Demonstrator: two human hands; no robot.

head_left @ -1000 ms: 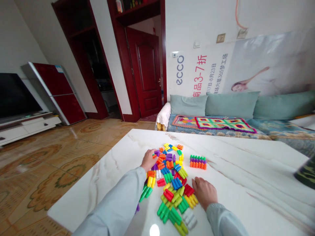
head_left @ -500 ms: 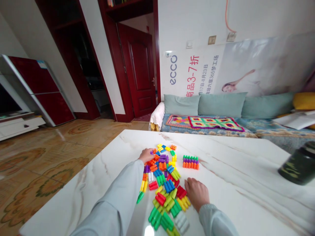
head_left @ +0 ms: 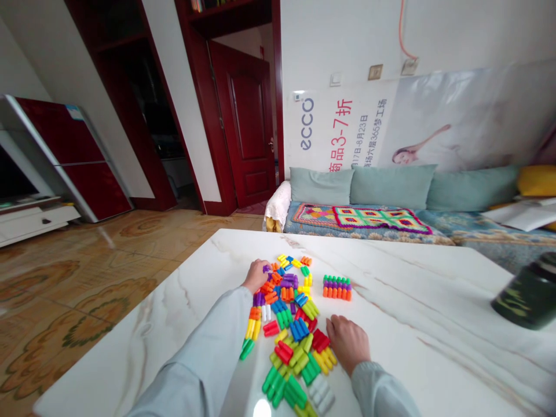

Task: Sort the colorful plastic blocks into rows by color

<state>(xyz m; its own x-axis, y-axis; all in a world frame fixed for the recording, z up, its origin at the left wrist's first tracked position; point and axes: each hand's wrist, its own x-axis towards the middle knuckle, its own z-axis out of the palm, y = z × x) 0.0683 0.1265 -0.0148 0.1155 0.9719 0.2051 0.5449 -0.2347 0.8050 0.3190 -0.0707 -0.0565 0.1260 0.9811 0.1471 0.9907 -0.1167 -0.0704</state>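
At the far left of a pile of colourful plastic building blocks (head_left: pixel 284 315), my left hand (head_left: pixel 255 275) pinches a small purple block (head_left: pixel 266 269) between its fingertips. Orange blocks (head_left: pixel 271 285) and purple blocks (head_left: pixel 288 281) lie just right of that hand. My right hand (head_left: pixel 348 340) rests on the table with its fingers curled in, and its palm is hidden. Close to its left side are a red block (head_left: pixel 320 340) and a yellow block (head_left: pixel 325 360). A joined green, purple and orange block row (head_left: pixel 337 288) stands apart, beyond my right hand.
The white marble-patterned table (head_left: pixel 417 301) carries a dark camouflage-pattern cup (head_left: pixel 527 292) at its right side. Behind the table is a sofa (head_left: pixel 299 229) with pale green cushions (head_left: pixel 391 185). Tiled floor (head_left: pixel 143 249) lies to the left.
My left hand has shifted slightly left, bringing the purple block away from the orange ones beside it. My right hand has stayed in place.
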